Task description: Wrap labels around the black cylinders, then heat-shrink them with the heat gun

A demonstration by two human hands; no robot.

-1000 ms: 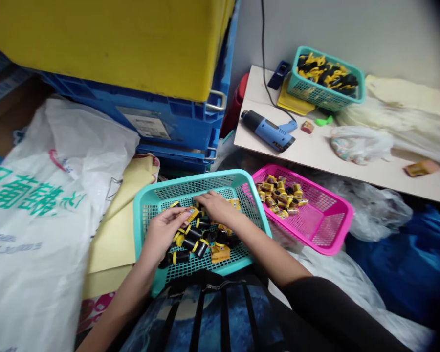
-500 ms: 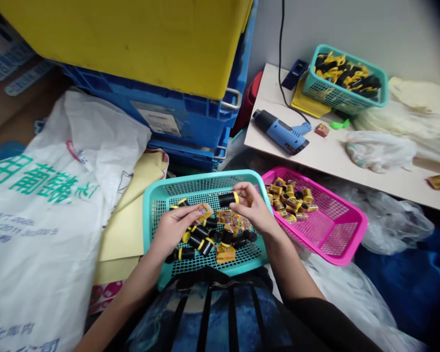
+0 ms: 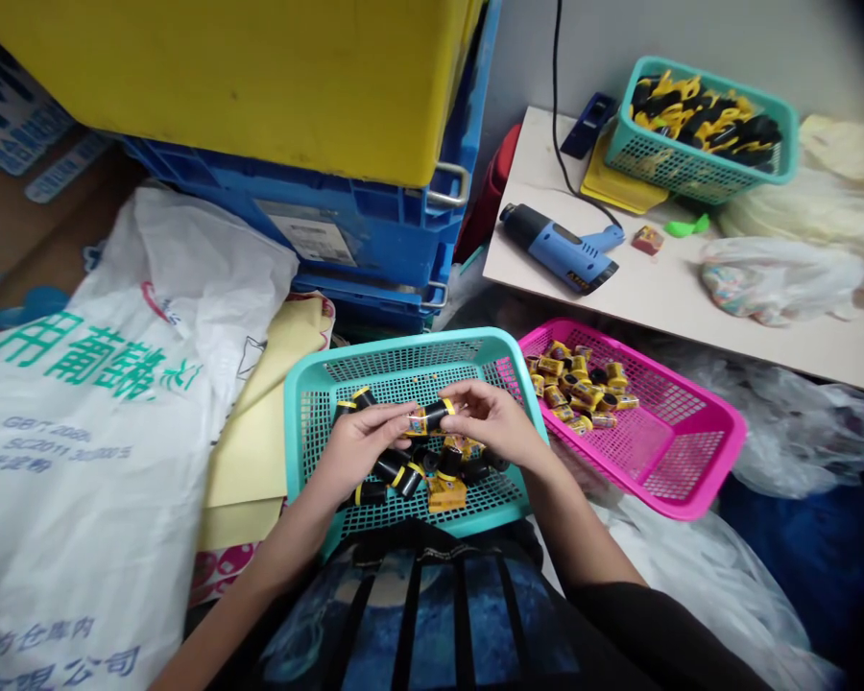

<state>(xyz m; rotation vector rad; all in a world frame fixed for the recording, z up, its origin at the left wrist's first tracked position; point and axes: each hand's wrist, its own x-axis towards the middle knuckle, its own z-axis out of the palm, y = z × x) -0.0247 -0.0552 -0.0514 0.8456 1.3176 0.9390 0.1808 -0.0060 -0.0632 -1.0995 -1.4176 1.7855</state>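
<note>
My left hand and my right hand meet over a teal plastic mesh basket. Between them, my right fingers pinch a black cylinder with a yellow band. My left fingers hold a small yellow-orange packet against its end. Below my hands lies a heap of similar black cylinders mixed with yellow packets, partly hidden by my wrists. To the right, a pink mesh basket holds several small yellow-wrapped cylinders.
A white table at upper right bears a blue heat gun and a teal basket of black-and-yellow items. Yellow and blue crates stack behind. A white printed sack lies left; plastic bags lie right.
My hands have come together: the right hand moved left with the black cylinder, and the left hand brought the yellow packet to it. The view shifted slightly.
</note>
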